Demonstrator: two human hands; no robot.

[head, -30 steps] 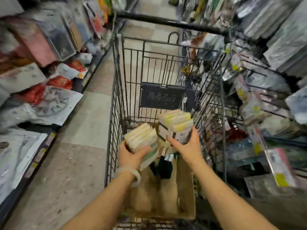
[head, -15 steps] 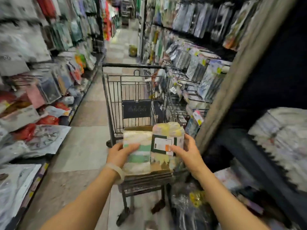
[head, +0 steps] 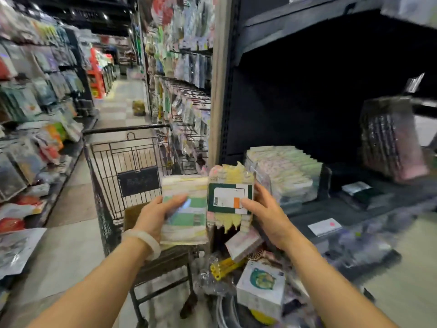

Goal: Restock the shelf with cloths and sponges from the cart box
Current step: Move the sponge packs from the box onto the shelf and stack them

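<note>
**Two packs of cloths held up beside the dark shelf**

We hold a pack in each hand, side by side and touching, in front of the black wire shopping cart (head: 132, 166). Our left hand (head: 157, 215), with a pale bangle (head: 144, 240) at the wrist, grips the plastic-wrapped pack of pastel green-and-cream striped cloths (head: 186, 209), thumb across its front. Our right hand (head: 266, 215) grips the pack of yellow and pink cloths with a dark green and white label card (head: 230, 197), thumb on the label's orange patch.

Both packs are in the air, above the brown cardboard box (head: 131, 215) that sits in the cart. Just right of them, on the dark metal shelf (head: 354, 209), stands a row of similar pastel cloth packs (head: 283, 171). Farther right on the shelf stands a blurred dark wrapped bundle (head: 390, 138). Below our right hand, a white box with a green round print (head: 261, 287) lies among mixed goods.
</note>
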